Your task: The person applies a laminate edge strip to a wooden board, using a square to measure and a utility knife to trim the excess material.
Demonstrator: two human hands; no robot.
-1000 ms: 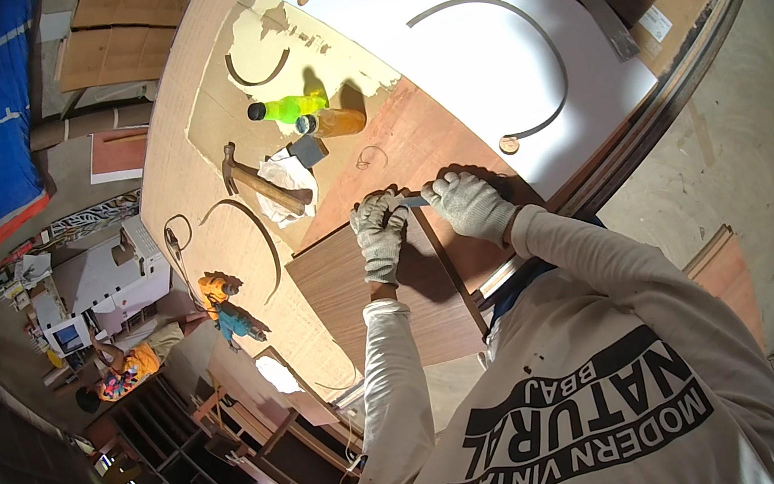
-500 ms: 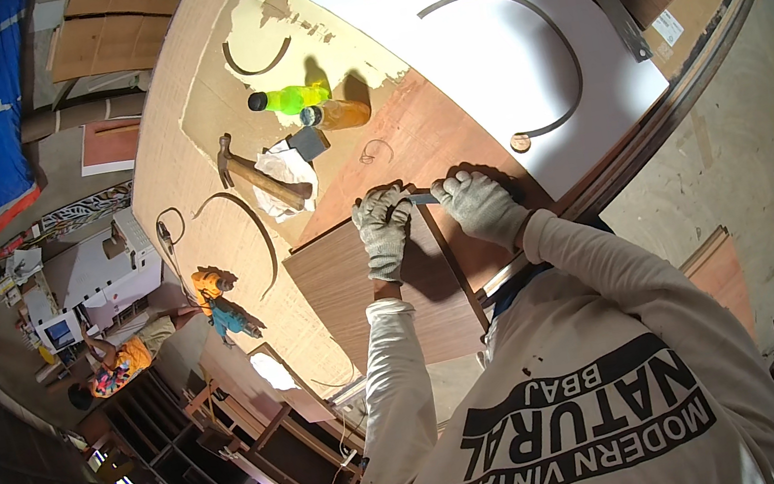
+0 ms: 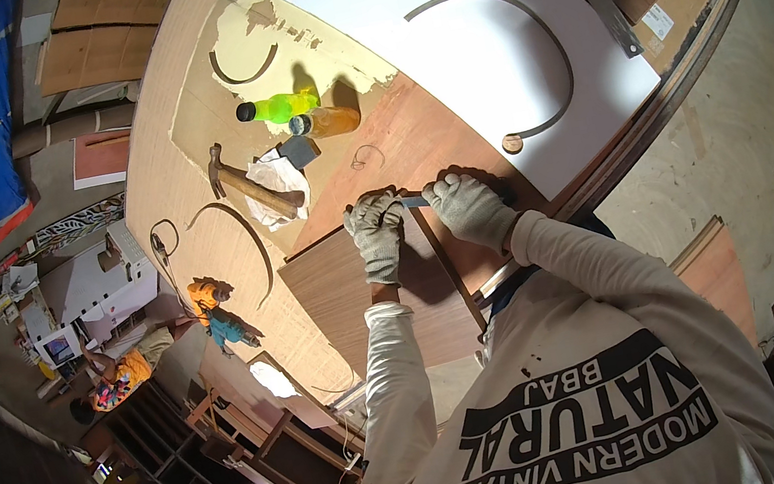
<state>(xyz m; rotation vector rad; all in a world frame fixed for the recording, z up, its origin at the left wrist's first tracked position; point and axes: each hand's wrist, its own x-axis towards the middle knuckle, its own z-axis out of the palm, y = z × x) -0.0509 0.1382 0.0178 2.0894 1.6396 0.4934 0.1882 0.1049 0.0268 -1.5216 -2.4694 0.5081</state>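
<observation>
Both my hands wear pale knitted work gloves. A flat grey metal strip point(image 3: 414, 202), perhaps a file or blade, runs between them, its ends covered by my fingers. My left hand point(image 3: 376, 239) is closed at its left end, above a brown wood-grain panel point(image 3: 339, 290). On its other end my right hand point(image 3: 472, 213) is closed, just right of the panel's dark long edge point(image 3: 447, 268). The strip lies across the far corner of that edge; whether it touches cannot be made out. Beneath and beyond the panel is a reddish plywood sheet point(image 3: 429, 124).
A claw hammer point(image 3: 263, 191) rests on a white cloth point(image 3: 265, 175) beside a dark block point(image 3: 300, 151). Beyond lie a green bottle point(image 3: 285, 107) and an amber bottle point(image 3: 331, 121). Curved dark banding point(image 3: 566, 62) crosses a white sheet point(image 3: 468, 47). An orange power tool point(image 3: 205, 296) lies left; a person point(image 3: 120, 376) sits farther off.
The whole view has shifted slightly, so the table and its things sit a little farther left. Both hands keep their grip on the strip, almost unmoved against the panel.
</observation>
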